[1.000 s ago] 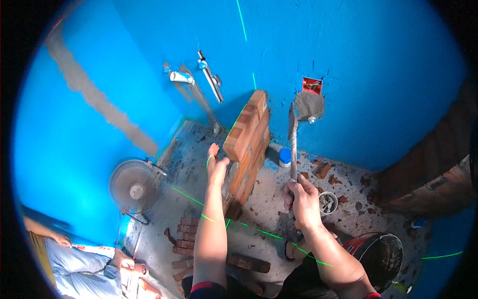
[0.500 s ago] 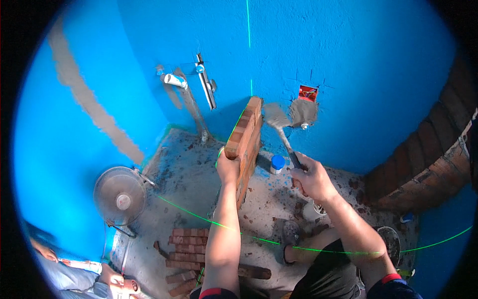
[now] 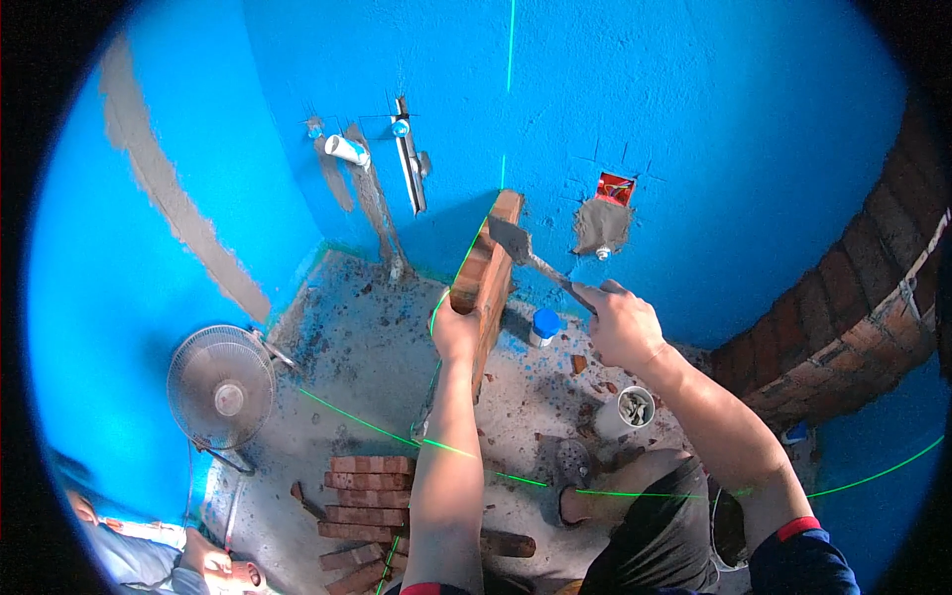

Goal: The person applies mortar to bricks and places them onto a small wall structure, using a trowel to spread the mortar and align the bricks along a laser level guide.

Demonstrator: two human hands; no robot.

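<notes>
A low, narrow brick wall juts out from the blue wall between my hands. My left hand is wrapped round the near end of its top brick course, thumb and fingers on the brick. My right hand grips the handle of a trowel. The trowel's grey blade lies over the top of the brick wall, close to its far end. A green laser line runs along the wall's left top edge and over my left hand.
Stacked bricks lie beside my left forearm. A fan stands at the left. A blue-capped container and a white bucket stand right of the brick wall. Curved brickwork rises at far right. Another person's hand shows lower left.
My right hand has swung the trowel left, from beside the brick wall to over its top. My left hand stays at the wall's near end. The white bucket shows more fully.
</notes>
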